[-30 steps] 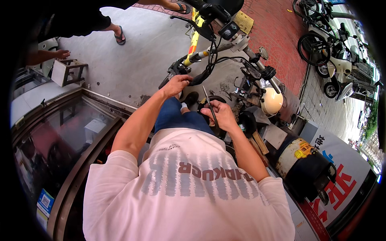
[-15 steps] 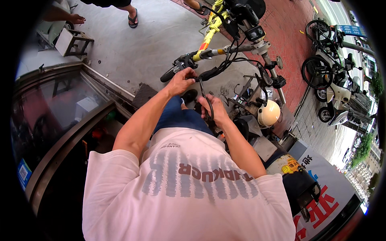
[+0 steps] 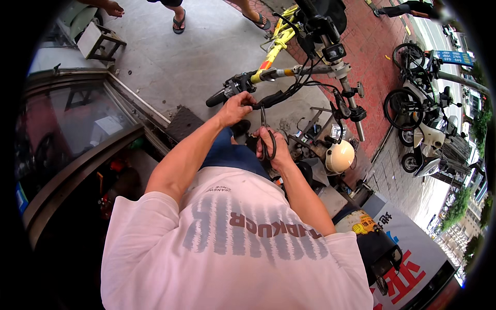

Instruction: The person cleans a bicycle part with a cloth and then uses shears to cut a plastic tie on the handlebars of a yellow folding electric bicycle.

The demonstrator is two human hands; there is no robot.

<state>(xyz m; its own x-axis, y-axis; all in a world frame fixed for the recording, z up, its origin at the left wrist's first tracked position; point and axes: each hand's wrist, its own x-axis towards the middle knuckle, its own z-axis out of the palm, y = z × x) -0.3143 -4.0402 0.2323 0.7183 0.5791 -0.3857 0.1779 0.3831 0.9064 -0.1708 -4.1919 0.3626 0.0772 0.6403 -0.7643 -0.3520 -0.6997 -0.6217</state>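
Note:
My left hand (image 3: 238,109) is closed with fingers pinched at the end of a black cable bundle (image 3: 279,97). The bundle runs up to the handlebar (image 3: 338,70) of a yellow bicycle (image 3: 271,54). Dark-handled scissors (image 3: 270,151) are in my right hand (image 3: 276,148), which is wrapped round their loops. Their blades point away from me and reach the bundle just right of my left fingers. Whether the blades touch the bundle I cannot tell.
Right of my hands, a cream helmet (image 3: 340,157) sits among tools and parts. A metal-framed glass case (image 3: 77,119) is at my left, a small stool (image 3: 101,42) behind it. Two people stand beyond, partly in view. Parked two-wheelers (image 3: 408,108) line the far right.
The scissors have turned more upright, and their loops show more plainly in my right hand. My left hand keeps its pinch at the cables. Another person appears at the upper right.

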